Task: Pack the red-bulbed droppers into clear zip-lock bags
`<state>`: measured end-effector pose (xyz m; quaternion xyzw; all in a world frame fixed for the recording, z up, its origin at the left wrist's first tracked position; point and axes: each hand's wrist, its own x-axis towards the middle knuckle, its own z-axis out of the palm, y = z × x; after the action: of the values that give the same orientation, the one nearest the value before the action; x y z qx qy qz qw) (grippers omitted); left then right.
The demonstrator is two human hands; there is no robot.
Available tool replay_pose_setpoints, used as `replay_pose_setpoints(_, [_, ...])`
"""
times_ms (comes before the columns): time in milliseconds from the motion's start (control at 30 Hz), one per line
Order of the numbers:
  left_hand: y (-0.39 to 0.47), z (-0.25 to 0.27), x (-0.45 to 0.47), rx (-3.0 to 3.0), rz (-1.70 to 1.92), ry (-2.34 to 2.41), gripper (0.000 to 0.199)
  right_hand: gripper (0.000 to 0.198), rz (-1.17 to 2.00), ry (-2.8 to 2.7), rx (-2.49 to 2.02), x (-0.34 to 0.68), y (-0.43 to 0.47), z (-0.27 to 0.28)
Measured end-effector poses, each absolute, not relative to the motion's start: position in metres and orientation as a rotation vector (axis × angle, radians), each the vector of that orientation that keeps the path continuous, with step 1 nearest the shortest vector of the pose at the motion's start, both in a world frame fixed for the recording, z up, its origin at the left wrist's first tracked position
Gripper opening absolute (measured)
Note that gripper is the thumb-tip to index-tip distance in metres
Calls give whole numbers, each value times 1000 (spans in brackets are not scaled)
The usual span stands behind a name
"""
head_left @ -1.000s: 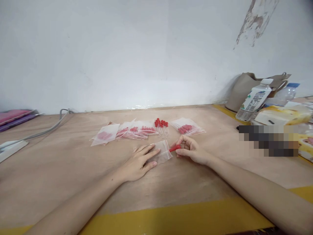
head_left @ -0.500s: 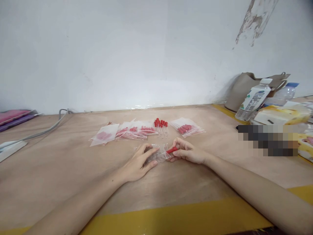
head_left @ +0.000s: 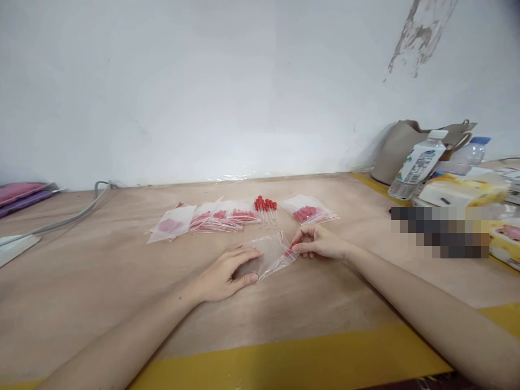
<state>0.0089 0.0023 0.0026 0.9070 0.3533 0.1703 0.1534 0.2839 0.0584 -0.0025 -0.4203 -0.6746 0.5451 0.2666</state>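
Observation:
A clear zip bag [head_left: 268, 255] lies on the table between my hands, its mouth turned to the right. My left hand [head_left: 227, 272] rests on the bag's left side with fingers and thumb apart. At the mouth, my right hand [head_left: 311, 241] pinches the red end of a dropper [head_left: 290, 249]; the fingers partly cover it, and I cannot tell how far inside the bag it is. Beyond the bag, several loose droppers with red bulbs [head_left: 265, 205] lie in a bunch.
Filled bags [head_left: 221, 216] lie in an overlapping row behind my left hand. Another filled bag stack [head_left: 309, 208] is at right. Further right are a tilted bottle [head_left: 418, 165], a grey-brown jug [head_left: 392, 151] and tissue packs [head_left: 459, 189]. A grey cable [head_left: 81, 214] runs at left.
The bag has flattened and spread out more between my hands. My right hand has shifted slightly right, and less of the red dropper shows. My left hand has moved slightly left.

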Motion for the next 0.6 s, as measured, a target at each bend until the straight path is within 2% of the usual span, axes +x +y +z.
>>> replay_pose_setpoints(167, [3,4,10,2608,494,990,43,30,1316,-1957,-1335,285,56,0])
replay_pose_setpoints(300, [4,2,10,2608,503,992,43,27,1170,-2017,-1228,280,51,-4])
replay_pose_setpoints(433, [6,0,10,2613,531,973,42,27,1242,-2072,-1096,275,48,-3])
replay_pose_setpoints(600, [5,0,10,2621,541,972,41,38,1280,-2114,-1013,274,42,6])
